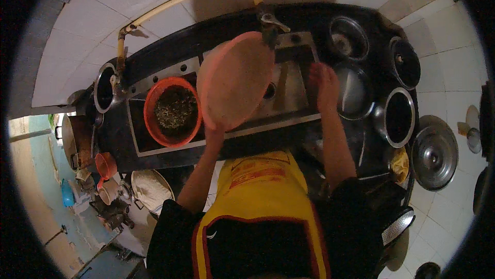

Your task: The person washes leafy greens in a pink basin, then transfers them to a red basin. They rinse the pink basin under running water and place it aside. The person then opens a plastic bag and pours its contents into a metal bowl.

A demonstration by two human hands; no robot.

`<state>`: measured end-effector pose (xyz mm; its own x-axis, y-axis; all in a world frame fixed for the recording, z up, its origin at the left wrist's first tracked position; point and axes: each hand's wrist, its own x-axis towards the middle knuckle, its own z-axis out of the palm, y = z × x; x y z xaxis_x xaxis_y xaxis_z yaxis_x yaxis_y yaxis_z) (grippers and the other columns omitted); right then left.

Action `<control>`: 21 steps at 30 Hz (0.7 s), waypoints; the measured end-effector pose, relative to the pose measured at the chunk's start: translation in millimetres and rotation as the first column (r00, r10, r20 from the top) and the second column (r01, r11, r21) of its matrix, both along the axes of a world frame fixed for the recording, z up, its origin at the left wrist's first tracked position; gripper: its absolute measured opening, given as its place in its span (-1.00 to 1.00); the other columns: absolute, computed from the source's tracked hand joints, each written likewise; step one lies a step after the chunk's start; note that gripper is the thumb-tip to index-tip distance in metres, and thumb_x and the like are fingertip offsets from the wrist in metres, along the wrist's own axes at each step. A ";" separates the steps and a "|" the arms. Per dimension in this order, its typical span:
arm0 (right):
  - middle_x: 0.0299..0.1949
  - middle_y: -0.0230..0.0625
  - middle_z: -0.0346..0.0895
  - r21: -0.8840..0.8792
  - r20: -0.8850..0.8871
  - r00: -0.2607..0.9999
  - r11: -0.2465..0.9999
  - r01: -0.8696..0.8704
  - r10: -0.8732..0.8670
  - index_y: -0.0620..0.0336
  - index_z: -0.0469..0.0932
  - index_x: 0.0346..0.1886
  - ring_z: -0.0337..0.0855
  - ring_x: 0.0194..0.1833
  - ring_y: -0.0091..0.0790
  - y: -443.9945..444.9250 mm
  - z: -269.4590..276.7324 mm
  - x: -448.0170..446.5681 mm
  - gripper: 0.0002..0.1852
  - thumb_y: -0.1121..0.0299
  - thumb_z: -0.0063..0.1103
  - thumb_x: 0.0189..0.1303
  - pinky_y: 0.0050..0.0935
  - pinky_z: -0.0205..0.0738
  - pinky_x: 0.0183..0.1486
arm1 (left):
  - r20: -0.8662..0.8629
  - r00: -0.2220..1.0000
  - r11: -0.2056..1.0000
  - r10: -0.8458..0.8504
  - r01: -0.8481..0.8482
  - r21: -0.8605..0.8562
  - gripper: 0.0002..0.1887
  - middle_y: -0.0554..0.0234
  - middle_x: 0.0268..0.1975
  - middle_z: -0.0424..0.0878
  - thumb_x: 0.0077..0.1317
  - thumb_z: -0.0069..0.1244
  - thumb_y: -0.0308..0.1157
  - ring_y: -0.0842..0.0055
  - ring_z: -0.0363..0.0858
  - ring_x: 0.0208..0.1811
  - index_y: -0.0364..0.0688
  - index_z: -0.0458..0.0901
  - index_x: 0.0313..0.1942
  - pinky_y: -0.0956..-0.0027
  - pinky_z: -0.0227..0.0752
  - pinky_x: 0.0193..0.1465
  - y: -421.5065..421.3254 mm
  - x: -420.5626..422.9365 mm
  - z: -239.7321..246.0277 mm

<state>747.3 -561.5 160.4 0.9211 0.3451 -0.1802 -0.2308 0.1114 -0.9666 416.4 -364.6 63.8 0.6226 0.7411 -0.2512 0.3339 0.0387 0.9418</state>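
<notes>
My left hand (217, 129) grips the near rim of a large pink plastic basin (241, 82), which is tilted over the metal sink (290, 89) beneath a tap (270, 24). Some of the fingers are hidden by the basin. My right hand (321, 74) is raised over the sink's right side, apart from the basin; its fingers look bent and blurred, and whether it holds anything is unclear. Left of the basin, an orange-red plastic tub (149, 124) stands in the other sink bowl, with small pale and dark bits inside that I cannot identify.
Several metal pots and pans, among them a round pan (354, 91) and a pot (394, 116), stand on the black counter at the right. A large metal lid (435, 155) is beyond them. A second tap (119, 82) and a large pot (69, 140) are at the left.
</notes>
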 end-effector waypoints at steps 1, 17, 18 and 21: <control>-0.02 -0.27 0.58 0.066 0.002 1.000 0.998 -0.007 0.007 0.27 0.49 0.05 0.57 -0.03 -0.38 12.3 15.7 4.5 -0.63 0.15 -0.02 0.40 -0.39 0.44 0.02 | 0.097 0.995 0.989 0.003 -0.017 0.144 -0.36 0.04 0.33 0.25 0.35 -0.02 -0.37 0.28 0.28 0.30 -0.27 0.08 0.36 0.20 0.24 0.27 -1.0 5.8 8.0; 0.33 0.02 0.25 -0.202 0.763 0.585 0.961 -0.188 0.275 0.30 0.19 0.37 0.27 0.34 -0.05 90.5 70.0 -51.6 -0.48 0.24 -0.17 0.42 -0.18 0.13 0.39 | 0.023 0.997 0.870 0.074 -0.076 0.488 -0.27 -0.13 0.45 -0.05 0.41 -0.11 -0.30 0.13 0.00 0.46 -0.31 -0.15 0.43 0.17 -0.08 0.44 -9.8 27.1 61.7; 0.30 0.01 0.29 -0.008 0.669 0.723 0.974 -0.227 0.174 0.30 0.23 0.33 0.30 0.31 -0.04 84.9 59.9 -45.6 -0.50 0.23 -0.17 0.42 -0.16 0.18 0.35 | -0.035 0.996 0.813 0.085 -0.049 0.580 -0.26 -0.14 0.45 -0.05 0.42 -0.12 -0.27 0.12 0.00 0.46 -0.31 -0.17 0.43 0.16 -0.09 0.44 -8.3 26.8 62.0; 0.17 -0.04 0.43 0.321 0.090 0.991 0.939 -0.124 0.100 0.31 0.35 0.21 0.46 0.18 -0.08 56.6 12.2 -14.4 -0.53 0.15 -0.12 0.41 -0.14 0.33 0.25 | 0.071 0.985 0.890 0.159 -0.174 0.422 -0.22 -0.16 0.44 -0.02 0.41 -0.11 -0.15 0.11 0.00 0.46 -0.30 -0.17 0.44 0.16 -0.09 0.44 -6.5 26.0 64.0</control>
